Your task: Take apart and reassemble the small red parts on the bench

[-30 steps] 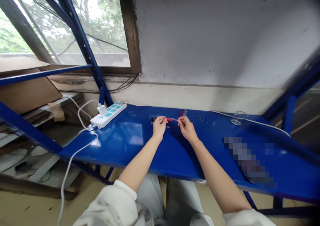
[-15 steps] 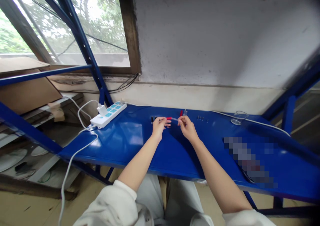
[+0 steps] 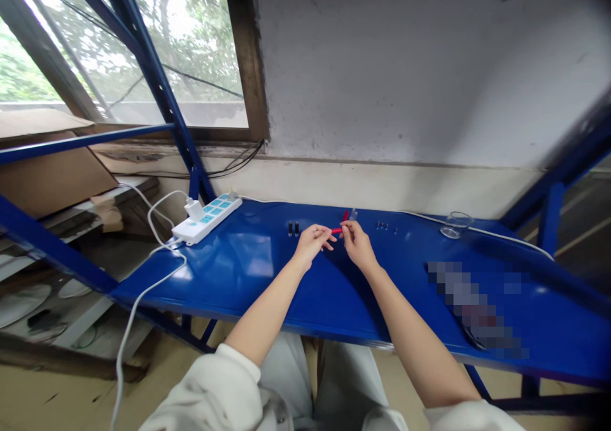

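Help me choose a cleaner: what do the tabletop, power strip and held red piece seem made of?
Tabletop: probably painted metal, glossy, given bright reflections. Power strip: likely smooth plastic, from its white moulded-looking case. Held red piece: perhaps plastic, evenly coloured; too small to confirm.

Looks like a plain workshop in here: blue metal bench (image 3: 334,297), bare scuffed wall (image 3: 382,74), power strip (image 3: 207,219), cluttered shelves (image 3: 86,319)
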Tool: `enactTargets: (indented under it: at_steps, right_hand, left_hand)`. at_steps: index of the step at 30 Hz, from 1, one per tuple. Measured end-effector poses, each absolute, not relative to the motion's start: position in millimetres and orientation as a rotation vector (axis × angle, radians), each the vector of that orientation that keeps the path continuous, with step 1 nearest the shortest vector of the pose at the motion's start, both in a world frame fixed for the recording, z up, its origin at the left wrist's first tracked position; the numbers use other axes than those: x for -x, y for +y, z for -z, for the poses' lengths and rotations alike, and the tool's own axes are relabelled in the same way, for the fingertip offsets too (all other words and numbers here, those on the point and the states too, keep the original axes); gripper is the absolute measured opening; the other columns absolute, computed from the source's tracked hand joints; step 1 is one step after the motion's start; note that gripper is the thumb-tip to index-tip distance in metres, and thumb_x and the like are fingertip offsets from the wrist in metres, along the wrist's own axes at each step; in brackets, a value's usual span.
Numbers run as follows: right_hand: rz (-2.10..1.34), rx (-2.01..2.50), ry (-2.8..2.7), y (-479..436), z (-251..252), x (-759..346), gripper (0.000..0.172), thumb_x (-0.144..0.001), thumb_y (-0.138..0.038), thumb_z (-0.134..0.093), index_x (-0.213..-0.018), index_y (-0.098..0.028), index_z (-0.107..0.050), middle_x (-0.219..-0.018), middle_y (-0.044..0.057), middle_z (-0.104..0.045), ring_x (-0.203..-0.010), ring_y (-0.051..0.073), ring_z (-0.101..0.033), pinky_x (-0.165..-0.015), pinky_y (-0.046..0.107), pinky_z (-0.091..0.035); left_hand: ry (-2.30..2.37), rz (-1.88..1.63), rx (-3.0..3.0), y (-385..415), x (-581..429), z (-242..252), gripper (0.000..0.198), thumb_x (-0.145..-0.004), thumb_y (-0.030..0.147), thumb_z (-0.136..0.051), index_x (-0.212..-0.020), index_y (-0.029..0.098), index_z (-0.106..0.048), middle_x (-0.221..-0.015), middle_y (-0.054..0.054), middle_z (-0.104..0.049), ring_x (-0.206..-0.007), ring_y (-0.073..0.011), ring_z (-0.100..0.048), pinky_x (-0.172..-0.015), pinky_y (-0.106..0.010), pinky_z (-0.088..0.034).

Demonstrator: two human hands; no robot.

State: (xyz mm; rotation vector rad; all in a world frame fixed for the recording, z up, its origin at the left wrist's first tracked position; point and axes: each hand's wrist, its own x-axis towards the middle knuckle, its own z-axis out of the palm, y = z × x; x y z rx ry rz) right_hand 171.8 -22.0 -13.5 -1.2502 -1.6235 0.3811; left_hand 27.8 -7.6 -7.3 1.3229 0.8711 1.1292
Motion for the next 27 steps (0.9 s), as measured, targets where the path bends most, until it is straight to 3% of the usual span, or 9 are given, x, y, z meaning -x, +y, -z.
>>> enactTargets:
  at_steps: [8,13,19,23,27]
  right_hand:
    - [-0.37,1.46,-1.778,-17,24,-175,0.032,-0.088,-0.03,-0.026,-0.106,-0.019,-0.051,-0.078,0.006,-0.063,-0.068,0.016,-0.059,-0.064,0.028,-0.043]
    - [-0.393,1.403,-1.788,-18,23,-174,0.033,-0.086,-0.029,-0.03,-0.111,-0.02,-0.05,-0.081,0.006,-0.062,-0.063,0.015,-0.058,-0.063,0.029,-0.044]
    - [-0.409,1.336,-1.786,-20,20,-173,0.045,-0.073,-0.017,-0.042,-0.118,-0.019,-0.044,-0.09,0.007,-0.061,-0.06,0.013,-0.055,-0.064,0.03,-0.046]
    - [-0.419,1.301,-1.756,-22,16,-172,0.052,-0.068,-0.014,-0.043,-0.12,-0.017,-0.04,-0.087,0.005,-0.06,-0.055,0.011,-0.052,-0.061,0.028,-0.045]
    - [-0.431,1.227,-1.78,-23,16,-170,0.053,-0.069,-0.015,-0.043,-0.122,-0.017,-0.036,-0.088,0.004,-0.058,-0.053,0.009,-0.051,-0.058,0.026,-0.043]
  left_hand:
    - [1.085,-1.224,-1.898,-10,-34,23,0.01,-0.079,0.027,-0.05,-0.084,0.02,-0.055,-0.07,-0.002,-0.062,-0.058,-0.011,-0.056,-0.055,-0.022,-0.042]
    - [1.141,-1.286,-1.928,-14,-31,17,0.01,-0.077,0.026,-0.054,-0.084,0.023,-0.059,-0.075,-0.003,-0.062,-0.064,-0.0134,-0.057,-0.062,-0.023,-0.042]
    - [1.17,-1.288,-1.97,-13,-32,9,0.013,-0.078,0.026,-0.052,-0.088,0.023,-0.059,-0.08,-0.004,-0.063,-0.065,-0.0135,-0.057,-0.064,-0.024,-0.043]
    - [1.104,-1.208,-2.174,-7,-31,-15,0.013,-0.079,0.025,-0.051,-0.088,0.021,-0.06,-0.079,-0.004,-0.064,-0.07,-0.0148,-0.059,-0.066,-0.024,-0.043]
    - [1.016,-0.952,-2.339,14,-20,-59,0.007,-0.072,0.024,-0.06,-0.071,0.018,-0.063,-0.063,-0.003,-0.062,-0.061,-0.0148,-0.055,-0.064,-0.025,-0.04]
